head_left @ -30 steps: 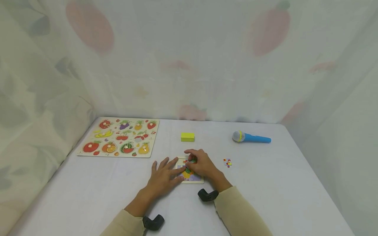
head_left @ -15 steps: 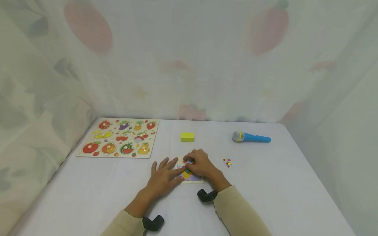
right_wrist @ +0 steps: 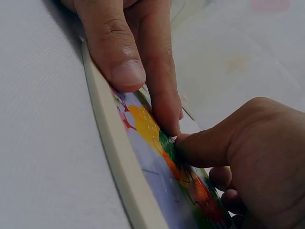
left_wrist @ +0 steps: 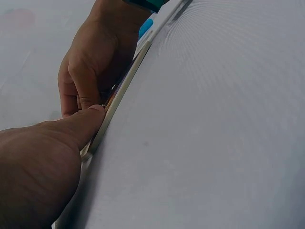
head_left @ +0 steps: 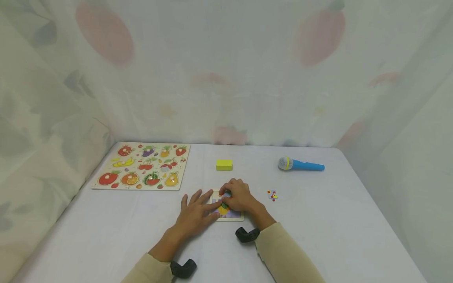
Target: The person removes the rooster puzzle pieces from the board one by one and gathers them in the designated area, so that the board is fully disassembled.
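Left hand (head_left: 196,215), fingers spread, rested on the puzzle (head_left: 232,213); right hand (head_left: 239,197), fingers bent, touched it, any pinch indiscernible.

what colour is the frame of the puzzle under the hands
The puzzle frame is plain cream, best seen in the right wrist view.

Two hands at a small jigsaw puzzle (head_left: 232,214) on a white table (head_left: 325,236). The left hand (head_left: 194,213), fingers spread, lies over its left side; the right hand (head_left: 239,196) bends over its upper part. A loose puzzle piece (head_left: 272,195), yellow block (head_left: 224,165), blue microphone (head_left: 306,166) and fruit board (head_left: 181,169) lie apart.
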### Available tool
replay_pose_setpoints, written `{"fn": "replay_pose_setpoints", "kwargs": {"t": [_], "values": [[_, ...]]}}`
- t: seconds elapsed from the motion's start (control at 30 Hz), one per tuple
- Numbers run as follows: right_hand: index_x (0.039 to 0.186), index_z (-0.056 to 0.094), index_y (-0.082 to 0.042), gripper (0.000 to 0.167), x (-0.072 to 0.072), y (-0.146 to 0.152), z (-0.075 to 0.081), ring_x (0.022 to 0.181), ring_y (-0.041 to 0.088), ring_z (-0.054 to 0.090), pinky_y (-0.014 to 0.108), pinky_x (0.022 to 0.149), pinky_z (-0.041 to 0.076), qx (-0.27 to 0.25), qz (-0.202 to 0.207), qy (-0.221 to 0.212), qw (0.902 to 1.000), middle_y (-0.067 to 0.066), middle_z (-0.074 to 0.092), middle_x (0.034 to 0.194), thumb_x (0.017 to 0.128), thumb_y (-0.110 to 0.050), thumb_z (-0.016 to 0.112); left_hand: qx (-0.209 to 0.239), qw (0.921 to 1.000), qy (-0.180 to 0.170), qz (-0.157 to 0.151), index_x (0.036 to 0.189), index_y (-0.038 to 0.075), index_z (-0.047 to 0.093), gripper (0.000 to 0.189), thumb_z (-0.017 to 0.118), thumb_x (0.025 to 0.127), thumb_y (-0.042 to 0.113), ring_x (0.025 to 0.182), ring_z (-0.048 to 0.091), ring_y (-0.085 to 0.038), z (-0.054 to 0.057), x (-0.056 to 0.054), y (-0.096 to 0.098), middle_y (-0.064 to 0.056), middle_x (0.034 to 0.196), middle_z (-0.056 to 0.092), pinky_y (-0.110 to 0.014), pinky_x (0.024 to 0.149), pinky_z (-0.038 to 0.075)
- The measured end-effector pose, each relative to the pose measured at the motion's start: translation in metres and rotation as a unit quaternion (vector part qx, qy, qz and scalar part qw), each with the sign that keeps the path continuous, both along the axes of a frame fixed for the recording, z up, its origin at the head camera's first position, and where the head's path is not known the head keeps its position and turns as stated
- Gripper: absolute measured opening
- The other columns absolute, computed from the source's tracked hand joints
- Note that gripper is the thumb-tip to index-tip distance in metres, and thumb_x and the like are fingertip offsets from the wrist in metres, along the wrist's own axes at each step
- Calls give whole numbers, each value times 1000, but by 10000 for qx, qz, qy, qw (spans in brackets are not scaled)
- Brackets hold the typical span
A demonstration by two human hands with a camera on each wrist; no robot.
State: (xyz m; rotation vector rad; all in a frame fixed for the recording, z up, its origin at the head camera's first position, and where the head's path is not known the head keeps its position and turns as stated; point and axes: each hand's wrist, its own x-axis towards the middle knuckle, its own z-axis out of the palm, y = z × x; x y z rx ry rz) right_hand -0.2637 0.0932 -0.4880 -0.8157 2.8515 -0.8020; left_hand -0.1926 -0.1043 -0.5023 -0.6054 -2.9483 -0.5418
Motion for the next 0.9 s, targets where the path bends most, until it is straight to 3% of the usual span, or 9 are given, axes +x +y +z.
{"fn": "replay_pose_setpoints", "kwargs": {"t": [0.23, 0.5, 0.67, 0.9], "values": [[91, 67, -26, 7, 2, 1, 0, 94, 18, 44, 44, 84, 36, -163, 59, 13, 9998, -5, 52, 106, 86, -23, 70, -15, 10000, 26, 0, 132, 39, 60, 44, 56, 91, 56, 139, 24, -37, -1, 0, 0, 1, 151, 38, -69, 103, 6], [111, 66, -23, 27, 2, 1, -4, 90, 15, 45, 42, 84, 36, -190, -37, 49, 9998, -7, 53, 99, 84, -24, 68, 45, 10000, -26, 27, 132, 39, 59, 44, 58, 90, 55, 140, 23, -36, -3, -1, 0, 1, 151, 38, -69, 104, 4], [105, 68, -25, 21, 2, 0, -4, 90, 16, 43, 44, 84, 37, 14, -29, 179, 9998, -6, 48, 99, 84, -25, 68, 73, 10000, -32, 14, 131, 39, 60, 44, 59, 90, 54, 140, 23, -36, -2, -1, 0, 1, 151, 38, -69, 104, 4], [102, 67, -27, 18, 2, 0, -2, 92, 16, 42, 42, 87, 35, -6, -56, 67, 10000, -6, 46, 100, 88, -37, 69, 467, 9989, 19, 73, 124, 33, 67, 45, 65, 85, 55, 139, 26, -35, -3, -2, -1, 0, 148, 43, -68, 104, 3]]}}
